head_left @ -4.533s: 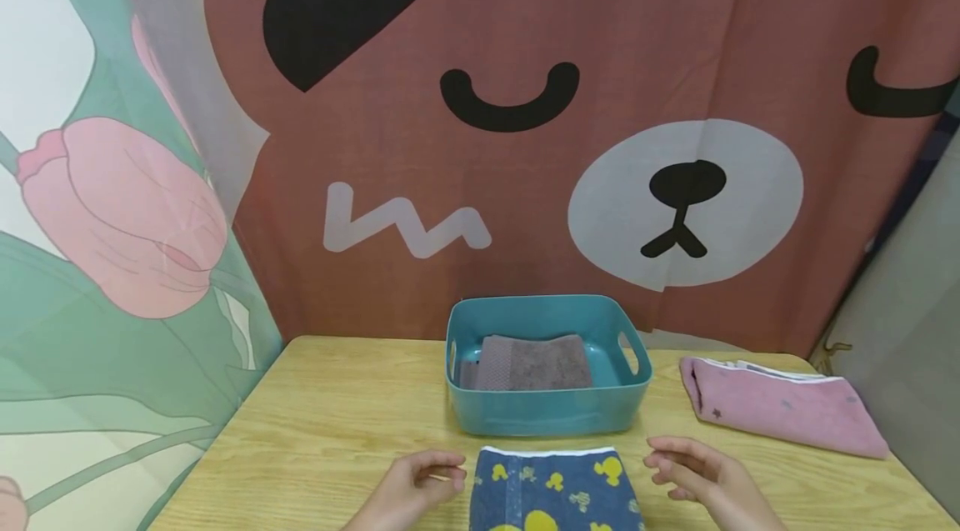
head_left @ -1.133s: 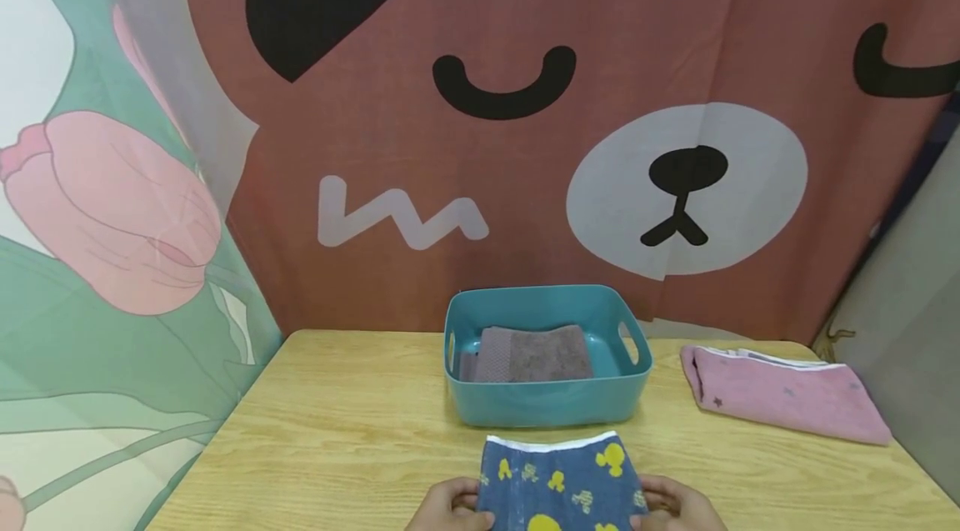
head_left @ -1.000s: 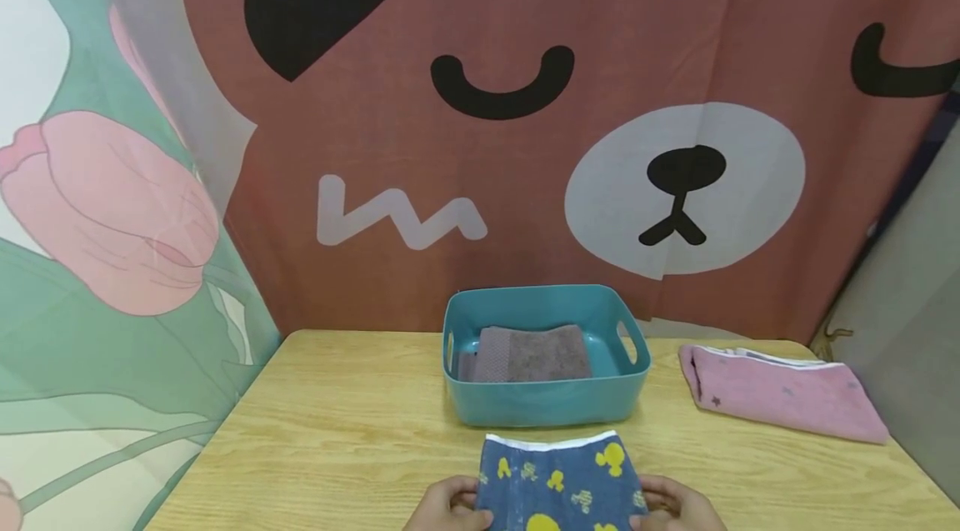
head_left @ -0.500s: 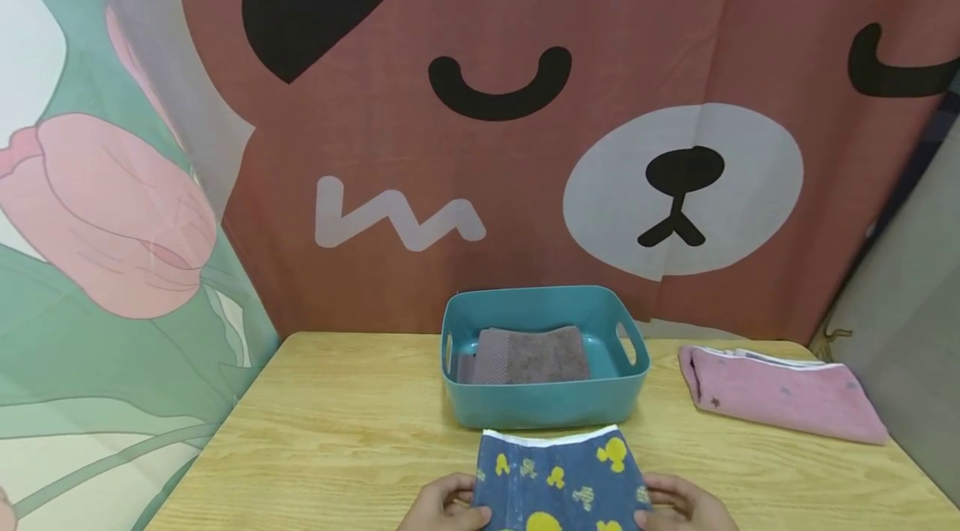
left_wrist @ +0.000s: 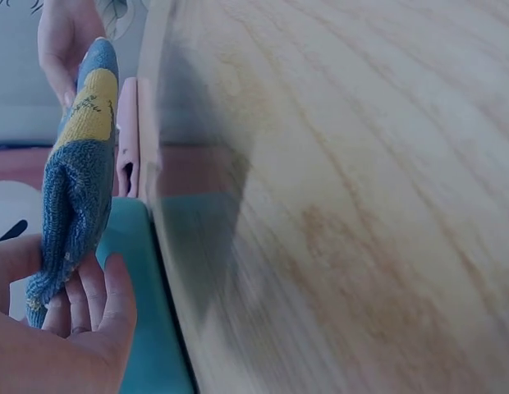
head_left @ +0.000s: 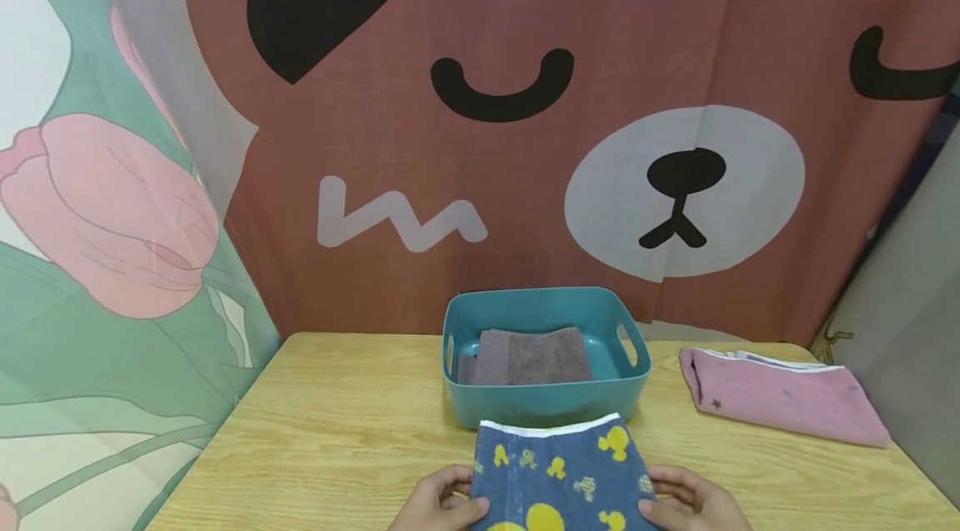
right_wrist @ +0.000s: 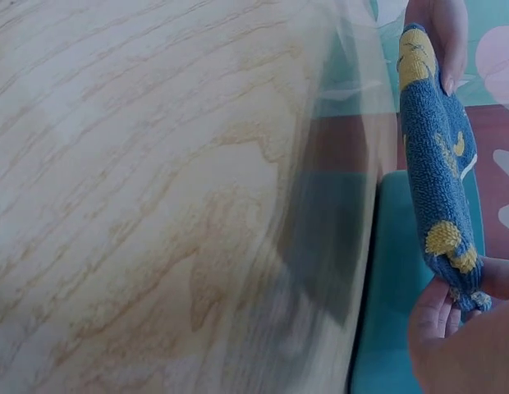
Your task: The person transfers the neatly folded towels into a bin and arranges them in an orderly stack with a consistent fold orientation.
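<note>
A folded blue towel (head_left: 558, 477) with yellow mouse-head shapes and a white edge is held up in front of the basket. My left hand (head_left: 442, 502) pinches its left side, thumb on top and fingers beneath. On the opposite side my right hand (head_left: 693, 502) grips it the same way. In the left wrist view the towel (left_wrist: 78, 180) hangs over the table surface, its folded layers showing between thumb and fingers. Behind it stands a teal basket (head_left: 540, 406) with a folded grey-brown towel (head_left: 547, 356) inside; the blue towel's white edge overlaps the basket's lower front.
A folded pink towel (head_left: 787, 398) lies at the table's back right. The wooden table (head_left: 322, 414) meets a curtain (head_left: 375, 289) printed with a bear face at the back. A flower-printed curtain (head_left: 120, 222) hangs at left, a grey wall (head_left: 900, 264) at right.
Both hands, apart from the towel at first, took hold of its two sides. Over the last second they have lifted it slightly and moved it forward toward the basket.
</note>
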`<control>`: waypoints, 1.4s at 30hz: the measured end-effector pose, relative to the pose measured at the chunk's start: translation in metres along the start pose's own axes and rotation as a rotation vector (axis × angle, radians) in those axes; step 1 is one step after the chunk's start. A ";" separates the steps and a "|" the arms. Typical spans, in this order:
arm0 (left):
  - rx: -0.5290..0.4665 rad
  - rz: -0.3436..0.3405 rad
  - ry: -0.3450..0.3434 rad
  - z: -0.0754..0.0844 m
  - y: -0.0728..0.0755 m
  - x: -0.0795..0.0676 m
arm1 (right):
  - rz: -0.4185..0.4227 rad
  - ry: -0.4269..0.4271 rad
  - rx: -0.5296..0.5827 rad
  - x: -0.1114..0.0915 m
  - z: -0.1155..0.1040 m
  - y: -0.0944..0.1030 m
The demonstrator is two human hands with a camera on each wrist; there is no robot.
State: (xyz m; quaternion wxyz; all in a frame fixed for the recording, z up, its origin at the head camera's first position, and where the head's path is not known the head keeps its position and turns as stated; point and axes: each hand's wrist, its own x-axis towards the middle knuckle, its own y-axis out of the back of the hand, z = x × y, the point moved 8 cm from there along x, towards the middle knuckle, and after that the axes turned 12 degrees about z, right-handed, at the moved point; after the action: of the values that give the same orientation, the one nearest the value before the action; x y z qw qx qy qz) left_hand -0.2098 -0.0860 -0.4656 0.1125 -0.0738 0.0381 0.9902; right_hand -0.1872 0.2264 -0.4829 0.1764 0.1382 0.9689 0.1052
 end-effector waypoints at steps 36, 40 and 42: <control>0.047 0.023 -0.089 0.049 0.015 -0.001 | 0.066 0.141 -0.115 -0.021 -0.062 0.016; 0.056 0.038 -0.107 0.058 0.017 0.001 | 0.051 0.143 -0.147 -0.020 -0.072 0.017; 0.061 0.045 -0.120 0.062 0.017 0.002 | 0.040 0.142 -0.154 -0.018 -0.075 0.016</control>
State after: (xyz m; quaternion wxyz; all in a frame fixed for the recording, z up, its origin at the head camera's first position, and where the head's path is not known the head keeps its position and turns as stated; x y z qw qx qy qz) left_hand -0.2239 -0.0968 -0.4033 0.0943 -0.0098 0.0633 0.9935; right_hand -0.1949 0.2245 -0.4039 0.1155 0.1359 0.9650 0.1923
